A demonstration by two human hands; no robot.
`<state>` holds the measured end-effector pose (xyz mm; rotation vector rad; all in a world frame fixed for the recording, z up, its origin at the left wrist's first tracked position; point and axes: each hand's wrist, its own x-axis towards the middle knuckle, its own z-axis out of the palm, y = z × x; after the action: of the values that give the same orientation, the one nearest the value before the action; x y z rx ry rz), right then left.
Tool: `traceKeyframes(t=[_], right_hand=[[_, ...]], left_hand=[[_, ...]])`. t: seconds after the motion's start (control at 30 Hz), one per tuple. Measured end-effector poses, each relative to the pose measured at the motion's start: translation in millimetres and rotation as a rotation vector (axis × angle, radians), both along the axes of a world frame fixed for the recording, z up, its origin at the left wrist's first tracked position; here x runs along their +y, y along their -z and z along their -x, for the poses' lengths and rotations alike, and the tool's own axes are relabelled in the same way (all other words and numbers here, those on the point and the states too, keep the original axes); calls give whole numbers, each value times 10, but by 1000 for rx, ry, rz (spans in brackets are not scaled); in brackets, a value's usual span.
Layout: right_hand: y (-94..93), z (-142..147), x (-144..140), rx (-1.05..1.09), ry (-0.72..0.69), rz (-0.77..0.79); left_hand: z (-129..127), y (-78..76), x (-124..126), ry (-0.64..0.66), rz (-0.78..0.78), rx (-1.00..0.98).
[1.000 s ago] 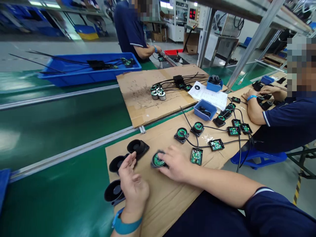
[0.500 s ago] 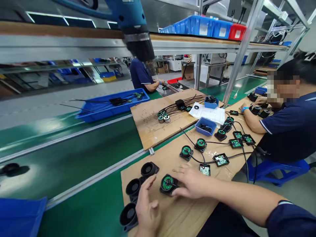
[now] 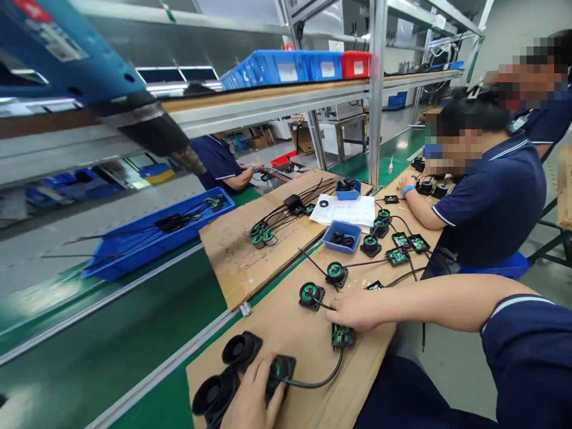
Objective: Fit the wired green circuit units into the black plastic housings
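My left hand [image 3: 252,398] rests at the bottom edge on a black round unit with a green board [image 3: 277,370], fingers curled over it. A black cable [image 3: 318,379] runs from that unit to a small green circuit board [image 3: 342,336]. My right hand [image 3: 354,308] lies flat on the cardboard sheet [image 3: 308,345], its fingers over the cable just above that board, next to another round unit [image 3: 310,294]. Two black cone housings [image 3: 241,349] [image 3: 213,393] lie left of my left hand.
More wired units [image 3: 335,273] and boards [image 3: 397,255] lie along the cardboard. A small blue tray [image 3: 342,236], a paper sheet [image 3: 346,210], a second cardboard [image 3: 250,250] and a long blue bin [image 3: 156,233] sit on the green conveyor [image 3: 111,333]. A seated co-worker [image 3: 487,196] works at right; a blue tool [image 3: 89,77] hangs overhead.
The view swung right and up. My left hand came down onto the round unit. My right hand left that unit and moved right to the cable by the small board.
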<state>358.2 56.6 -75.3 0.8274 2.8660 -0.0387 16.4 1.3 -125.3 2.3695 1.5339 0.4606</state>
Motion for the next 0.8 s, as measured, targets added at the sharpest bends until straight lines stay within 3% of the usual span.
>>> traceKeyframes(t=[0.17,0.27,0.4,0.53,0.63,0.8], right_hand=[[-544,-11,-288,250,-96,-294],[-599,-161,-579,270,-45,-284],[-205,-406,-785,132,177,-37],[245,-626,-771,171,384,109],[424,-774,-718,255,445,119],[644,-1036,-549,384,523,-26]], left_hand=[[25,-97,63,-6,64,64],[-181,-110,213,-7,71,66],[-588,-137,541,2,45,101],[-908,-222,833,92,65,231],[-1039,-248,979,131,92,305],[-1279,-195,1145,140,103,353]])
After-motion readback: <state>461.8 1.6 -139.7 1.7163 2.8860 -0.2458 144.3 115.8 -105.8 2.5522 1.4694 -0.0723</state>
